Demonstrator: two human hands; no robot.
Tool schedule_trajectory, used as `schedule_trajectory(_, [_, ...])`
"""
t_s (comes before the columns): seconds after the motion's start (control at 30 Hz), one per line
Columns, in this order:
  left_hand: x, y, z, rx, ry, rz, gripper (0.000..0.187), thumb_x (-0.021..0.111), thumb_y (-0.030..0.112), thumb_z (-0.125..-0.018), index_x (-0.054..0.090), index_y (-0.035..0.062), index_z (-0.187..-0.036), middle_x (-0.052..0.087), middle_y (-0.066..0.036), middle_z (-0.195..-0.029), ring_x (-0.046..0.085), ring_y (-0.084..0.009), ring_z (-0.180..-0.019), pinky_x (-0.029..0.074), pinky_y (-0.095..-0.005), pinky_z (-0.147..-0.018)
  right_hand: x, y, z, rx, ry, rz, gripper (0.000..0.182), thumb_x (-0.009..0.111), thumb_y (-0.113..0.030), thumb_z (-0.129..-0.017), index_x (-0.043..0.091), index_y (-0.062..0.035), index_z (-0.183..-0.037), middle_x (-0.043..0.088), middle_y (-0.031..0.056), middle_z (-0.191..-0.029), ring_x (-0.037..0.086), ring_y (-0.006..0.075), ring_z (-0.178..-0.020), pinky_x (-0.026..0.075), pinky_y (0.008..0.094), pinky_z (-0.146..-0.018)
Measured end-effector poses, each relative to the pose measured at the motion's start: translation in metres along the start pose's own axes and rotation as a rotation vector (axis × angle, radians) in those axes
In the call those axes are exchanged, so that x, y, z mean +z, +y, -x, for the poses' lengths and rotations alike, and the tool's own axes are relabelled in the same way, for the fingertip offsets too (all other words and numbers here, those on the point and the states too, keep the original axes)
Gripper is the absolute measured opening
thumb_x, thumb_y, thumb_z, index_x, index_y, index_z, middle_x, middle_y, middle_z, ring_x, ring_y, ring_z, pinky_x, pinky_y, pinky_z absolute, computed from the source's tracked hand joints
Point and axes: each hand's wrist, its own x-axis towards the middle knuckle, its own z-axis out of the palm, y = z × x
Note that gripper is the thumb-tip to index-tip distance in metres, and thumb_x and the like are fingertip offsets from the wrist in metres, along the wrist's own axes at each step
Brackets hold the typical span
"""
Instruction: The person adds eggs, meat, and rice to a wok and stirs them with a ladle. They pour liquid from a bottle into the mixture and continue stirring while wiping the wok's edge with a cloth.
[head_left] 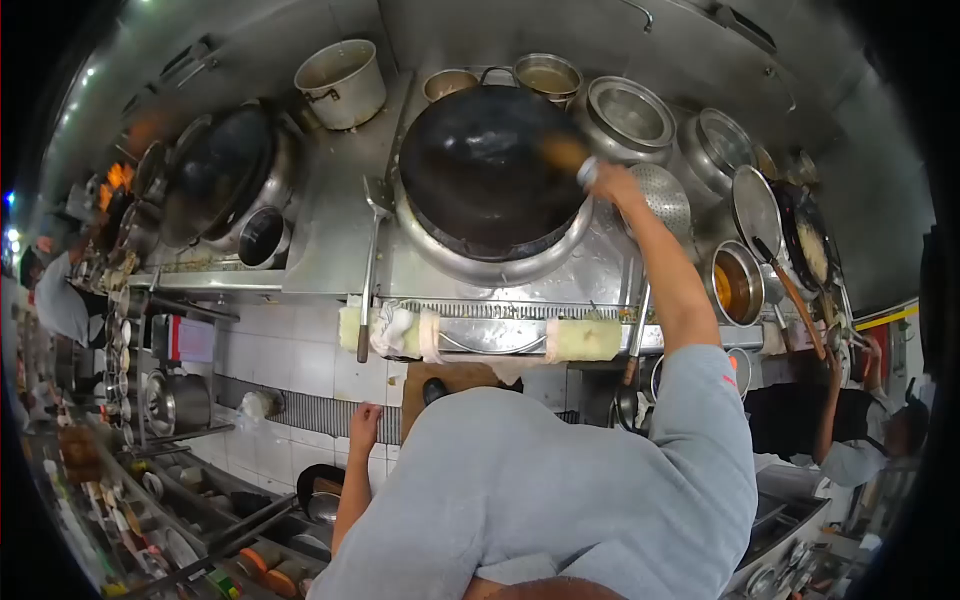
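Note:
A large black wok (490, 165) rests on the round metal burner ring in front of me. My right hand (613, 187) reaches to the wok's right rim and is closed around a wok brush (565, 153). The brush has a pale band by my fingers, and its tan end is smeared by motion over the wok. My left hand (365, 420) hangs low on the left, away from the stove, its fingers curled with nothing seen in them. A long-handled wok spatula (372, 240) lies left of the wok.
Metal pots (630, 115) line the back right. A perforated skimmer (662, 200) lies beside my right forearm. A tall pot (340, 85) stands at the back left, near another wok (220, 175). Flames burn at far left. Other people work at both sides.

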Motion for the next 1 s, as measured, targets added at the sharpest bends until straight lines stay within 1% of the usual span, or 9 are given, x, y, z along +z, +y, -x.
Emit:
schedule_trajectory(0.07, [0.003,-0.018,0.023,0.079,0.156,0.049,0.021,0.066,0.020,-0.092,0.065,0.0005,-0.100,0.070,-0.016,-0.089,0.069,-0.0297,-0.083,0.051,-0.0412,-0.075,-0.036,0.003,0.001,0.136,0.383,-0.266,0.080,0.074,-0.038,-0.076,0.043,-0.0109,-0.145,0.068,0.0238,-0.113,0.066,0.0401,-0.105,0.052,0.0524,-0.091])
schedule_trajectory(0.23, [-0.020,0.004,0.102,-0.008,0.258,0.056,0.020,0.065,0.014,-0.091,0.066,0.0001,-0.105,0.071,-0.017,-0.098,0.070,-0.0312,-0.084,0.054,-0.0396,-0.076,-0.071,-0.054,0.040,-0.386,-0.220,0.262,0.073,0.074,-0.032,-0.079,0.047,-0.0132,-0.144,0.070,0.0221,-0.109,0.067,0.0409,-0.103,0.053,0.0502,-0.089])
schedule_trajectory(0.37, [-0.014,0.042,0.083,0.028,0.189,0.095,0.021,0.065,0.014,-0.091,0.067,0.0008,-0.108,0.071,-0.018,-0.097,0.070,-0.0312,-0.085,0.055,-0.0415,-0.075,0.040,-0.094,-0.063,-0.788,-0.305,-0.356,0.083,0.076,-0.040,-0.080,0.038,-0.0287,-0.152,0.061,0.0168,-0.134,0.067,0.0352,-0.108,0.049,0.0442,-0.099])
schedule_trajectory(0.5, [-0.015,0.058,0.047,0.186,0.035,-0.023,0.021,0.065,0.012,-0.091,0.068,0.0019,-0.109,0.070,-0.018,-0.098,0.069,-0.0307,-0.087,0.055,-0.0408,-0.073,0.088,-0.240,-0.065,0.365,0.127,-1.199,0.085,0.074,-0.041,-0.082,0.030,-0.0248,-0.154,0.066,0.0233,-0.117,0.070,0.0342,-0.094,0.061,0.0448,-0.065])
schedule_trajectory(0.57, [-0.030,0.073,0.051,0.230,0.106,-0.018,0.020,0.065,0.011,-0.091,0.068,0.0029,-0.109,0.070,-0.017,-0.097,0.068,-0.0310,-0.086,0.054,-0.0405,-0.074,0.101,-0.274,-0.058,0.423,-0.029,-1.408,0.081,0.070,-0.043,-0.084,0.030,-0.0212,-0.150,0.068,0.0246,-0.103,0.071,0.0358,-0.078,0.059,0.0413,-0.049])
schedule_trajectory(0.63, [-0.038,0.076,0.045,0.227,0.163,0.057,0.020,0.065,0.011,-0.091,0.068,0.0032,-0.109,0.070,-0.017,-0.097,0.068,-0.0314,-0.086,0.053,-0.0407,-0.075,0.060,-0.221,-0.013,-0.153,-0.287,-0.704,0.083,0.065,-0.050,-0.085,0.027,-0.0222,-0.153,0.066,0.0271,-0.114,0.069,0.0384,-0.100,0.060,0.0456,-0.073])
schedule_trajectory(0.7, [-0.047,0.085,0.040,0.245,0.170,0.042,0.021,0.066,0.010,-0.089,0.068,0.0027,-0.109,0.069,-0.016,-0.098,0.067,-0.0318,-0.087,0.053,-0.0407,-0.078,0.011,-0.155,0.030,-0.284,-0.455,-0.614,0.073,0.072,-0.045,-0.081,0.044,-0.0235,-0.146,0.070,0.0228,-0.103,0.071,0.0359,-0.073,0.058,0.0428,-0.051])
schedule_trajectory(0.9, [-0.039,0.242,-0.022,0.821,0.170,0.000,0.024,0.070,0.010,-0.086,0.067,0.0022,-0.108,0.063,-0.017,-0.119,0.059,-0.0365,-0.110,0.048,-0.0415,-0.095,0.018,-0.130,0.000,0.408,0.420,-0.424,0.082,0.067,-0.041,-0.089,0.028,-0.0015,-0.149,0.063,0.0277,-0.114,0.070,0.0408,-0.093,0.057,0.0489,-0.081])
schedule_trajectory(1.0, [-0.004,0.338,-0.070,1.111,0.081,0.067,0.022,0.067,0.006,-0.086,0.067,0.0022,-0.107,0.064,-0.016,-0.117,0.059,-0.0360,-0.111,0.047,-0.0437,-0.097,0.034,-0.181,0.013,-0.017,-0.248,-0.308,0.086,0.071,-0.048,-0.081,0.034,-0.0056,-0.146,0.067,0.0205,-0.114,0.070,0.0360,-0.097,0.059,0.0434,-0.079])
